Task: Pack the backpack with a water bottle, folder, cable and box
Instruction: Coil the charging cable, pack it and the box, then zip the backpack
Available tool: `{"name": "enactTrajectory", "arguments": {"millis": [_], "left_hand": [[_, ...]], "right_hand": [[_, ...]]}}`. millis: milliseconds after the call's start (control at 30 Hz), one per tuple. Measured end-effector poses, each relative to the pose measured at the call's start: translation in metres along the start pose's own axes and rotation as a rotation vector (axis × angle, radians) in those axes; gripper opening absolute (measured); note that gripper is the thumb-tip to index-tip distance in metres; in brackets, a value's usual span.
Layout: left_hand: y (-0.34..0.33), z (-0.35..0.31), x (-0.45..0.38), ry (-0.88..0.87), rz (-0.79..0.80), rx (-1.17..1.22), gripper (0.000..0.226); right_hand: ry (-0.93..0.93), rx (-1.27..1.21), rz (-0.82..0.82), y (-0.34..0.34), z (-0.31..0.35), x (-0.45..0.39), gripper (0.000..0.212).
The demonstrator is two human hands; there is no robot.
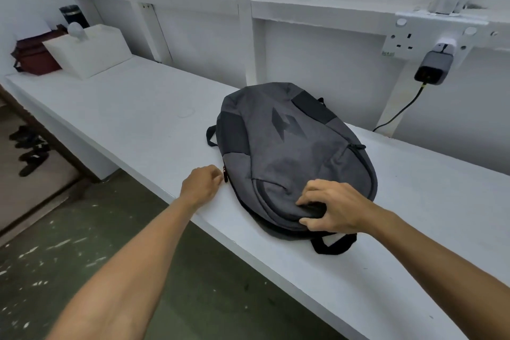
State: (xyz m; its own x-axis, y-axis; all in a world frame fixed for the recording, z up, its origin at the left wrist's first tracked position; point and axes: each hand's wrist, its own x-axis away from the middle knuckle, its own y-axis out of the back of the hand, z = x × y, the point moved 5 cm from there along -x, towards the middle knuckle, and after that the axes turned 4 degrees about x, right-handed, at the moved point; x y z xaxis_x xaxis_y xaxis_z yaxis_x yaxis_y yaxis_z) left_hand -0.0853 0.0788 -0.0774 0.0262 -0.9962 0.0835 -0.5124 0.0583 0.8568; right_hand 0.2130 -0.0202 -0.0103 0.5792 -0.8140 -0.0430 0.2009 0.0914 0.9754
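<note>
The backpack (298,157) lies flat on the white counter (138,107) at the frame's centre, seemingly zipped. The left hand (201,185) pinches its zipper pull (225,174); the right hand (331,208) grips the near edge. No bottle, folder, cable or box is visible, so I cannot tell whether packing is finishing or not begun.

A white box (88,50) and maroon bag (34,56) sit far left of the fingers; a grey charger (433,67) hangs plugged in a wall socket (404,40) beyond them; sandals (30,152) lie on the floor.

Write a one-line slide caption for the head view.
Left hand pinches the zipper pull of a grey backpack lying flat on a white counter while the right hand grips its near edge.
</note>
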Motion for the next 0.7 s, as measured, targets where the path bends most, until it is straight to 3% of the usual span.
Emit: {"name": "enactTrajectory", "arguments": {"millis": [100, 200, 333, 400, 600, 700], "left_hand": [[0.001, 0.002, 0.0, 0.082, 0.008, 0.097, 0.014], [-0.003, -0.005, -0.001, 0.126, 0.044, 0.156, 0.043], [-0.011, -0.009, -0.005, 0.13, -0.001, 0.139, 0.021], [-0.012, -0.011, -0.003, 0.128, -0.03, 0.136, 0.023], [-0.017, -0.032, 0.048, -0.14, 0.072, -0.276, 0.015], [-0.026, -0.037, 0.088, -0.209, 0.085, -0.267, 0.02]], "right_hand": [[-0.021, -0.043, 0.001, 0.007, -0.001, -0.002, 0.038], [-0.04, -0.068, -0.013, 0.013, -0.003, -0.001, 0.035], [-0.05, -0.067, -0.011, 0.013, -0.003, 0.001, 0.035], [-0.052, -0.063, -0.008, 0.012, -0.004, 0.002, 0.036], [-0.051, -0.071, 0.014, 0.006, -0.006, 0.001, 0.036], [-0.049, -0.085, 0.011, 0.001, -0.007, 0.0, 0.035]]}}
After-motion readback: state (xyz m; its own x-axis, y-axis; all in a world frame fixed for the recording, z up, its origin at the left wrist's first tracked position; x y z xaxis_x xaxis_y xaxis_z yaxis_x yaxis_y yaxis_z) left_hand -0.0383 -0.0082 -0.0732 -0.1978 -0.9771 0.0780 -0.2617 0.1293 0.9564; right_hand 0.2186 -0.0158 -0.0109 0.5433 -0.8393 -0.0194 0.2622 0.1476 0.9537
